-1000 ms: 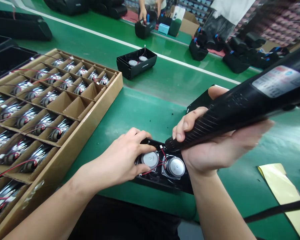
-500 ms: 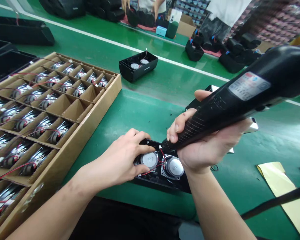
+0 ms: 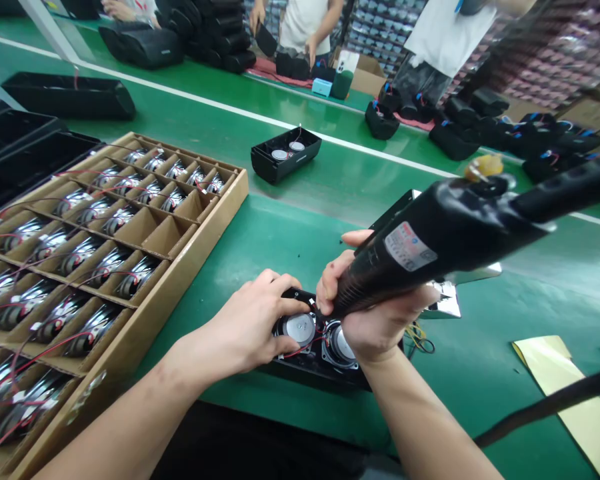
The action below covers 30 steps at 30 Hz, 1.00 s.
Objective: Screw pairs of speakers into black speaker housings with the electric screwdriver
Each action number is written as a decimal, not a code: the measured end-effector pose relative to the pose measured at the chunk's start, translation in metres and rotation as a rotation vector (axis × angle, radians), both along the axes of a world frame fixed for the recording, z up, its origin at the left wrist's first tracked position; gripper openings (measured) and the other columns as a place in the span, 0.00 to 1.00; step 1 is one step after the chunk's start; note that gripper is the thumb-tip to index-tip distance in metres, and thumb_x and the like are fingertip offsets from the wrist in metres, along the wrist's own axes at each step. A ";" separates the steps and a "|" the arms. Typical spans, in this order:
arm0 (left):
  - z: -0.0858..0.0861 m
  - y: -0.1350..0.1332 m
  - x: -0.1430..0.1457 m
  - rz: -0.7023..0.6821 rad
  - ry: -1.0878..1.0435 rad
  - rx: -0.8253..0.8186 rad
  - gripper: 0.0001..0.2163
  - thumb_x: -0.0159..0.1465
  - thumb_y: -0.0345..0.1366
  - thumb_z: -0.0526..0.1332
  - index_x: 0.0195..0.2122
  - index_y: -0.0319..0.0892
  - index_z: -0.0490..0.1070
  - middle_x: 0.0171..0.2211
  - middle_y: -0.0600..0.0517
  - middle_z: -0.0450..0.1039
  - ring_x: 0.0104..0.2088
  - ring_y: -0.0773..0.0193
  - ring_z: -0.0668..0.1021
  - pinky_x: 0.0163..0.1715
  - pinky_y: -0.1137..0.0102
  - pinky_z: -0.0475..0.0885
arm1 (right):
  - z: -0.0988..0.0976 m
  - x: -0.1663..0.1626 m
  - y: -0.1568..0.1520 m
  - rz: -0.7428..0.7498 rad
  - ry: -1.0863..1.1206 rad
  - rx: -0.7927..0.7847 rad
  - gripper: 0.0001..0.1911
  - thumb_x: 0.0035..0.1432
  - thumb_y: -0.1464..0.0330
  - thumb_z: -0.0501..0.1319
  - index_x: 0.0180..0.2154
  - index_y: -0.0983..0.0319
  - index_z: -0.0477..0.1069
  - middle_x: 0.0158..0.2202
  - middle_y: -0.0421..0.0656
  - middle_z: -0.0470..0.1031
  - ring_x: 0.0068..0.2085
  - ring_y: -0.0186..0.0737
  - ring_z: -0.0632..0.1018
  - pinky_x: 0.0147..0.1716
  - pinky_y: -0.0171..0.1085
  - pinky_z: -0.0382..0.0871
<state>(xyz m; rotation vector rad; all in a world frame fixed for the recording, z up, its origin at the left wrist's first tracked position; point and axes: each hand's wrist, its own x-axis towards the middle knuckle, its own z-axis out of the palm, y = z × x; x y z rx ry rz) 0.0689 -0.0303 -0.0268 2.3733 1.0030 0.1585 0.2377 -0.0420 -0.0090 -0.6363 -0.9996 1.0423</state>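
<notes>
A black speaker housing [image 3: 315, 370] lies on the green bench in front of me with two round silver drivers [image 3: 300, 329] and red wires inside. My left hand [image 3: 253, 323] grips the housing's left end, fingers curled over the rim and beside the left driver. My right hand [image 3: 375, 313] is wrapped around a black electric screwdriver [image 3: 430, 250], whose tip points down into the housing's far rim between the drivers. The right driver [image 3: 336, 345] is partly covered by my right hand.
A cardboard divider tray [image 3: 145, 240] full of spare drivers with red wires stands at my left. Another black housing [image 3: 286, 155] sits farther back on the belt. A yellow sheet [image 3: 573, 393] and a black cable [image 3: 545, 405] lie at right. Other people work at the far bench.
The screwdriver has tilted more upright and its body swung left, towards me. My right hand shifted left over the right driver. My left hand stays on the housing.
</notes>
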 end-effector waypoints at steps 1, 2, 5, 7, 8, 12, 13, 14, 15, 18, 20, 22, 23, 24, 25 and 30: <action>0.000 0.000 0.000 0.000 0.000 -0.005 0.19 0.60 0.37 0.77 0.52 0.55 0.82 0.58 0.52 0.73 0.54 0.48 0.72 0.51 0.53 0.75 | -0.002 0.000 0.001 0.009 -0.009 0.021 0.35 0.53 0.33 0.64 0.45 0.55 0.79 0.22 0.35 0.74 0.15 0.33 0.68 0.12 0.33 0.61; 0.001 0.000 0.000 0.001 0.000 -0.007 0.19 0.60 0.37 0.77 0.52 0.55 0.82 0.58 0.52 0.73 0.53 0.48 0.72 0.51 0.52 0.75 | -0.003 0.000 0.001 0.016 -0.020 0.046 0.35 0.55 0.33 0.62 0.46 0.55 0.78 0.22 0.35 0.73 0.14 0.32 0.67 0.11 0.32 0.60; 0.000 -0.001 0.000 0.004 0.004 -0.007 0.19 0.60 0.36 0.77 0.52 0.55 0.82 0.58 0.52 0.73 0.53 0.48 0.72 0.50 0.51 0.74 | -0.005 0.001 0.002 0.024 -0.044 0.098 0.34 0.59 0.34 0.57 0.47 0.55 0.77 0.21 0.34 0.72 0.13 0.32 0.66 0.10 0.31 0.58; 0.000 0.000 0.000 0.006 0.002 -0.014 0.19 0.59 0.37 0.77 0.52 0.55 0.82 0.58 0.52 0.73 0.53 0.48 0.72 0.51 0.50 0.73 | -0.005 0.001 0.001 0.022 -0.050 0.069 0.34 0.60 0.34 0.57 0.47 0.55 0.76 0.21 0.35 0.72 0.14 0.32 0.66 0.11 0.32 0.59; -0.001 0.000 0.001 0.007 0.001 -0.019 0.19 0.59 0.37 0.77 0.52 0.55 0.81 0.58 0.53 0.73 0.53 0.47 0.72 0.51 0.50 0.73 | -0.005 0.000 0.001 0.018 -0.051 0.051 0.34 0.59 0.34 0.58 0.47 0.55 0.76 0.21 0.35 0.72 0.14 0.32 0.67 0.12 0.32 0.59; -0.006 -0.001 -0.001 -0.002 -0.031 -0.010 0.22 0.59 0.36 0.77 0.55 0.54 0.80 0.60 0.51 0.72 0.57 0.46 0.71 0.55 0.49 0.73 | 0.002 -0.001 -0.001 -0.032 -0.019 0.022 0.37 0.56 0.32 0.60 0.49 0.55 0.75 0.22 0.34 0.71 0.15 0.33 0.66 0.13 0.33 0.61; -0.008 -0.001 -0.003 -0.010 -0.054 -0.005 0.22 0.60 0.37 0.76 0.56 0.54 0.79 0.61 0.50 0.71 0.58 0.46 0.71 0.57 0.49 0.73 | 0.006 0.002 -0.002 -0.058 -0.007 0.026 0.37 0.56 0.33 0.60 0.50 0.55 0.75 0.22 0.34 0.71 0.15 0.33 0.67 0.12 0.33 0.62; -0.010 -0.002 -0.006 -0.016 -0.086 -0.002 0.22 0.62 0.37 0.75 0.57 0.55 0.78 0.62 0.50 0.70 0.60 0.46 0.70 0.59 0.49 0.72 | 0.012 0.007 -0.004 -0.091 0.000 0.039 0.37 0.56 0.33 0.60 0.50 0.54 0.75 0.23 0.34 0.72 0.15 0.33 0.67 0.12 0.34 0.62; -0.013 -0.003 -0.009 -0.020 -0.122 -0.004 0.22 0.64 0.38 0.74 0.59 0.56 0.76 0.64 0.50 0.68 0.63 0.46 0.69 0.62 0.49 0.71 | 0.019 0.015 -0.007 -0.136 0.000 0.060 0.36 0.58 0.33 0.58 0.51 0.53 0.75 0.23 0.34 0.72 0.16 0.33 0.67 0.12 0.34 0.63; -0.020 -0.008 -0.025 -0.019 -0.214 -0.021 0.23 0.69 0.46 0.70 0.64 0.60 0.70 0.72 0.51 0.57 0.71 0.45 0.60 0.69 0.45 0.65 | 0.047 0.054 -0.019 -0.358 -0.069 0.170 0.33 0.63 0.35 0.52 0.51 0.52 0.76 0.22 0.34 0.73 0.15 0.35 0.67 0.13 0.36 0.65; -0.025 -0.013 -0.035 -0.031 -0.231 -0.025 0.26 0.67 0.52 0.71 0.65 0.62 0.68 0.76 0.52 0.47 0.74 0.41 0.55 0.70 0.41 0.63 | 0.064 0.085 -0.026 -0.515 -0.195 0.266 0.33 0.65 0.39 0.50 0.50 0.54 0.78 0.22 0.35 0.74 0.16 0.35 0.69 0.13 0.37 0.66; -0.028 -0.017 -0.041 -0.049 -0.229 -0.011 0.31 0.63 0.53 0.74 0.66 0.63 0.67 0.78 0.53 0.41 0.76 0.38 0.51 0.70 0.39 0.62 | 0.074 0.113 -0.029 -0.684 -0.254 0.299 0.32 0.69 0.45 0.45 0.48 0.55 0.80 0.22 0.37 0.72 0.19 0.35 0.71 0.13 0.36 0.64; -0.029 -0.019 -0.042 -0.054 -0.224 0.000 0.32 0.62 0.52 0.75 0.66 0.63 0.67 0.79 0.54 0.39 0.76 0.38 0.51 0.70 0.39 0.62 | 0.076 0.123 -0.029 -0.753 -0.272 0.288 0.32 0.71 0.47 0.43 0.47 0.56 0.80 0.22 0.37 0.70 0.19 0.35 0.71 0.14 0.35 0.64; -0.030 -0.020 -0.042 -0.052 -0.216 0.014 0.32 0.62 0.49 0.75 0.66 0.63 0.67 0.79 0.54 0.39 0.76 0.38 0.51 0.71 0.39 0.63 | 0.076 0.131 -0.027 -0.813 -0.276 0.263 0.32 0.71 0.48 0.43 0.46 0.56 0.80 0.21 0.37 0.68 0.19 0.35 0.71 0.14 0.35 0.64; -0.030 -0.021 -0.042 -0.047 -0.207 0.029 0.31 0.63 0.47 0.75 0.65 0.62 0.67 0.79 0.54 0.40 0.76 0.39 0.52 0.71 0.40 0.63 | 0.075 0.135 -0.024 -0.855 -0.284 0.238 0.31 0.70 0.47 0.43 0.45 0.57 0.79 0.20 0.36 0.65 0.18 0.35 0.70 0.13 0.35 0.63; -0.032 -0.024 -0.037 -0.018 -0.201 0.095 0.25 0.64 0.40 0.72 0.62 0.61 0.72 0.77 0.53 0.48 0.74 0.38 0.57 0.69 0.39 0.66 | 0.063 0.140 -0.006 -0.901 -0.301 0.179 0.37 0.63 0.35 0.44 0.42 0.58 0.72 0.15 0.34 0.63 0.13 0.36 0.63 0.09 0.36 0.57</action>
